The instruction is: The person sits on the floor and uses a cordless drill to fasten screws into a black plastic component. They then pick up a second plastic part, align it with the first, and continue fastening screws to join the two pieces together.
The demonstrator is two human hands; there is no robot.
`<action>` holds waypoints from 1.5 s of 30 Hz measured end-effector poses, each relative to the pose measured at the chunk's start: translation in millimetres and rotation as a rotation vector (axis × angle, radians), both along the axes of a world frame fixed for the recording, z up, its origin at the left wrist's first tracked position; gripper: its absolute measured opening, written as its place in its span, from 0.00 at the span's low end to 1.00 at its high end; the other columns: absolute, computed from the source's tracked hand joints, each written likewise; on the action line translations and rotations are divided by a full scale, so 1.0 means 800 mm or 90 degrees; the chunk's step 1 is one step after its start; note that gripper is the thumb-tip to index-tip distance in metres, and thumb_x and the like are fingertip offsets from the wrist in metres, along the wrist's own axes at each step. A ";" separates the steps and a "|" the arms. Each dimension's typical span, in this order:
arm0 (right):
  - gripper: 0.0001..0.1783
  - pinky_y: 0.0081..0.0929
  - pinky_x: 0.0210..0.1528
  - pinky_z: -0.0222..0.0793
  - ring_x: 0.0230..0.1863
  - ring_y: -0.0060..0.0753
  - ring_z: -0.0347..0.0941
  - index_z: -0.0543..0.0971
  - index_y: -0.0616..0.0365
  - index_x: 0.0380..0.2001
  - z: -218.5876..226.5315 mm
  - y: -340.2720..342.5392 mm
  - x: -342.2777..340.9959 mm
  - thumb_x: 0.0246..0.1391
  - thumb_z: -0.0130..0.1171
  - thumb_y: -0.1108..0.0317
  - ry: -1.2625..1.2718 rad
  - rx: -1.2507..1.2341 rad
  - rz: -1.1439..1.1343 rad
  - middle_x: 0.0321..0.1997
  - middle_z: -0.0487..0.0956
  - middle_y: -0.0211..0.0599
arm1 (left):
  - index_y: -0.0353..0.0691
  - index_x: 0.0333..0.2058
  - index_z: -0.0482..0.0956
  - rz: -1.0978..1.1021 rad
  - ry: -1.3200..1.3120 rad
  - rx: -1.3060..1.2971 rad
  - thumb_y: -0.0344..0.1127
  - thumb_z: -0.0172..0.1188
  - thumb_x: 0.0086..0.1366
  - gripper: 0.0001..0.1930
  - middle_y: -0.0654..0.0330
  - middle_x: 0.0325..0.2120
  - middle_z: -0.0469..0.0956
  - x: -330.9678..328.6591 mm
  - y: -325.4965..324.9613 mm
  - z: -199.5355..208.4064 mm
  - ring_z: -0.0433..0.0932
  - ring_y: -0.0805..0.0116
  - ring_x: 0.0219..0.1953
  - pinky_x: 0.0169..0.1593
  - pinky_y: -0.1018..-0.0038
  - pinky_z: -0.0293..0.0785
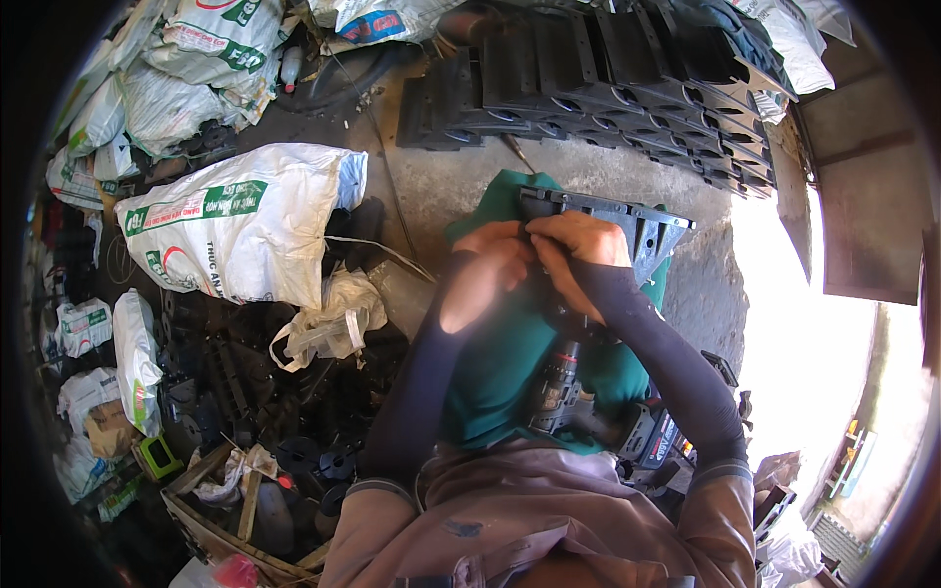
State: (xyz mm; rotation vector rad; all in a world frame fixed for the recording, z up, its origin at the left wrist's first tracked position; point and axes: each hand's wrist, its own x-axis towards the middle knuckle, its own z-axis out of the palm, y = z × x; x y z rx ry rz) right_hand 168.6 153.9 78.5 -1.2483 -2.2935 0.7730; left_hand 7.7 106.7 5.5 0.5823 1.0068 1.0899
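A black moulded plastic part [627,223] rests on my lap, which is covered by a teal cloth [500,353]. My right hand [578,245] grips the part's near left edge, fingers curled over it. My left hand [485,260] is pressed right beside the right one at the same edge, fingers pinched together on something too small to make out. Both forearms wear dark sleeves. A cordless drill [564,387] lies on the teal cloth between my arms, untouched.
Rows of stacked black plastic parts [608,78] line the far side. A large white printed sack [235,220] lies at left, more sacks [186,69] behind it. Loose black parts [255,382] and a wooden crate [225,529] sit lower left. Bright sunlit ground lies right.
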 end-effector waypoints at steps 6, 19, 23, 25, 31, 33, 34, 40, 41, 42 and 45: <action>0.10 0.33 0.39 0.74 0.35 0.45 0.79 0.81 0.62 0.37 0.012 0.000 -0.008 0.50 0.59 0.74 0.021 -0.047 0.039 0.33 0.81 0.45 | 0.29 0.48 0.73 0.009 0.026 0.002 0.32 0.50 0.65 0.16 0.61 0.28 0.76 0.002 0.001 0.002 0.72 0.77 0.27 0.32 0.80 0.68; 0.09 0.36 0.42 0.73 0.36 0.48 0.78 0.82 0.61 0.35 0.014 0.009 -0.011 0.49 0.57 0.73 -0.008 -0.110 -0.008 0.33 0.81 0.46 | 0.30 0.47 0.73 0.012 0.042 0.006 0.34 0.52 0.67 0.15 0.60 0.27 0.74 0.002 0.000 0.005 0.69 0.76 0.26 0.29 0.81 0.63; 0.08 0.39 0.41 0.72 0.36 0.49 0.78 0.82 0.58 0.33 0.005 0.008 -0.011 0.50 0.57 0.70 -0.039 -0.065 -0.013 0.32 0.81 0.45 | 0.32 0.46 0.75 0.011 0.056 -0.018 0.32 0.50 0.68 0.13 0.64 0.30 0.76 0.003 -0.001 0.002 0.70 0.79 0.28 0.31 0.82 0.66; 0.07 0.40 0.41 0.72 0.36 0.50 0.77 0.82 0.56 0.31 0.002 0.007 -0.011 0.50 0.57 0.68 -0.073 -0.067 -0.031 0.32 0.80 0.45 | 0.31 0.47 0.74 0.030 0.042 -0.023 0.34 0.51 0.69 0.14 0.63 0.28 0.74 0.005 -0.001 0.002 0.68 0.78 0.26 0.29 0.82 0.63; 0.08 0.42 0.40 0.72 0.37 0.52 0.77 0.80 0.55 0.35 -0.002 0.002 -0.010 0.51 0.57 0.66 -0.045 -0.004 -0.028 0.33 0.80 0.45 | 0.32 0.47 0.74 -0.005 0.087 -0.012 0.38 0.52 0.70 0.15 0.61 0.28 0.75 0.002 0.003 0.004 0.69 0.79 0.25 0.28 0.82 0.63; 0.10 0.44 0.40 0.71 0.37 0.53 0.77 0.77 0.55 0.38 -0.004 -0.002 -0.004 0.51 0.58 0.67 -0.036 -0.026 -0.037 0.33 0.80 0.46 | 0.33 0.46 0.75 -0.004 0.151 -0.035 0.40 0.52 0.71 0.16 0.62 0.28 0.76 0.004 0.005 0.007 0.70 0.79 0.25 0.27 0.82 0.63; 0.12 0.44 0.39 0.71 0.36 0.54 0.77 0.76 0.55 0.39 -0.004 -0.004 0.001 0.50 0.59 0.68 -0.030 -0.050 -0.040 0.33 0.80 0.45 | 0.33 0.46 0.75 0.009 0.179 -0.046 0.41 0.52 0.70 0.16 0.62 0.28 0.76 0.005 0.006 0.008 0.70 0.79 0.25 0.27 0.82 0.63; 0.11 0.40 0.33 0.72 0.30 0.50 0.78 0.75 0.57 0.40 0.004 -0.013 0.045 0.52 0.61 0.69 0.060 0.041 0.002 0.31 0.79 0.45 | 0.34 0.43 0.77 0.079 0.365 0.012 0.43 0.55 0.69 0.16 0.64 0.25 0.77 0.028 0.008 0.009 0.71 0.78 0.24 0.27 0.79 0.65; 0.12 0.38 0.32 0.72 0.29 0.48 0.78 0.75 0.57 0.40 0.008 -0.013 0.054 0.52 0.62 0.70 0.064 0.039 -0.011 0.30 0.79 0.45 | 0.35 0.42 0.78 0.095 0.415 0.039 0.44 0.55 0.69 0.16 0.63 0.25 0.77 0.032 0.009 0.008 0.71 0.78 0.24 0.27 0.78 0.66; 0.12 0.36 0.31 0.72 0.27 0.46 0.77 0.76 0.57 0.40 0.013 -0.013 0.063 0.51 0.62 0.70 0.066 0.037 -0.022 0.29 0.79 0.44 | 0.34 0.40 0.78 0.098 0.453 0.034 0.46 0.55 0.68 0.18 0.63 0.25 0.77 0.034 0.010 0.007 0.72 0.77 0.24 0.29 0.77 0.67; 0.12 0.30 0.27 0.71 0.24 0.38 0.76 0.77 0.59 0.39 0.026 -0.022 0.091 0.50 0.63 0.73 0.073 0.012 -0.021 0.27 0.78 0.40 | 0.34 0.40 0.78 0.111 0.502 0.091 0.47 0.55 0.68 0.19 0.63 0.25 0.77 0.038 0.009 0.005 0.72 0.76 0.25 0.31 0.77 0.68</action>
